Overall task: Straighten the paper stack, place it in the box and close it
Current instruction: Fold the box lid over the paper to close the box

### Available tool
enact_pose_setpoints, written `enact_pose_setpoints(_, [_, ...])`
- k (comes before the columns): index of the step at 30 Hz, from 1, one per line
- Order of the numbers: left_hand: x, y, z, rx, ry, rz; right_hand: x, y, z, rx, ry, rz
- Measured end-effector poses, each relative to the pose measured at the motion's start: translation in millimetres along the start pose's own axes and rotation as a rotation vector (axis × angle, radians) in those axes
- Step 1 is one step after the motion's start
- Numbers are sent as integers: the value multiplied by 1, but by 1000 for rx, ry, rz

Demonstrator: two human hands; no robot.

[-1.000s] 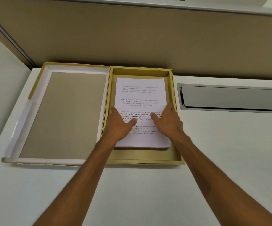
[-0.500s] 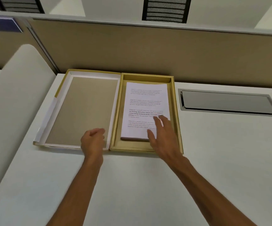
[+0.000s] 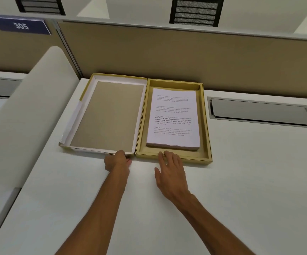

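While paper stack [image 3: 173,117] fills rectangular cardboard box [image 3: 207,126].

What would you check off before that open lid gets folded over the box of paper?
1. Paper stack lies flat inside the box tray: ok.
2. Stack edges squared: mostly ok; the near edge looks slightly fanned.
3. Nothing sticks up above the tray walls: ok, as far as this view shows.
4. Left hand is at the lid near corner, fingers curled at its edge: ok; whether it truly grips, cannot tell.
5. Right hand is open, fingertips at the tray's front wall, clear of the paper: ok.
6. Lid's torn-looking left wall will still fit: cannot tell.
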State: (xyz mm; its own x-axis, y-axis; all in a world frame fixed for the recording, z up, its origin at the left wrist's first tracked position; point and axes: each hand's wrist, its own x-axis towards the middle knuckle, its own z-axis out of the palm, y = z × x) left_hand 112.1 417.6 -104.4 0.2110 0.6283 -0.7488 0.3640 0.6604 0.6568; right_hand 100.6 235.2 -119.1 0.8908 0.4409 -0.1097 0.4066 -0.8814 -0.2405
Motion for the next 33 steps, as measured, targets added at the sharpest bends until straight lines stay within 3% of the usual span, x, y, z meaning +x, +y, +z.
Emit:
enact_pose_setpoints(10, [-7,-24,-7,86,28,452,2,-2,-1,41,27,23])
enact_pose_setpoints(13, [-9,-30,-13,118,-66,561,3,-1,-1,64,28,29])
enact_pose_setpoints(23, [-24,-33,-10,556,-282,910,4,0,-9,236,33,74])
enact_pose_setpoints(26, [-25,-36,-14,648,-348,1036,5,4,-23,527,55,136])
enact_pose_setpoints(29, [-23,-39,-17,773,-342,1229,4,17,-46,1056,83,181])
enact_pose_setpoints(33, [-27,-40,-13,1015,-319,1371,-1,41,-67,1522,269,208])
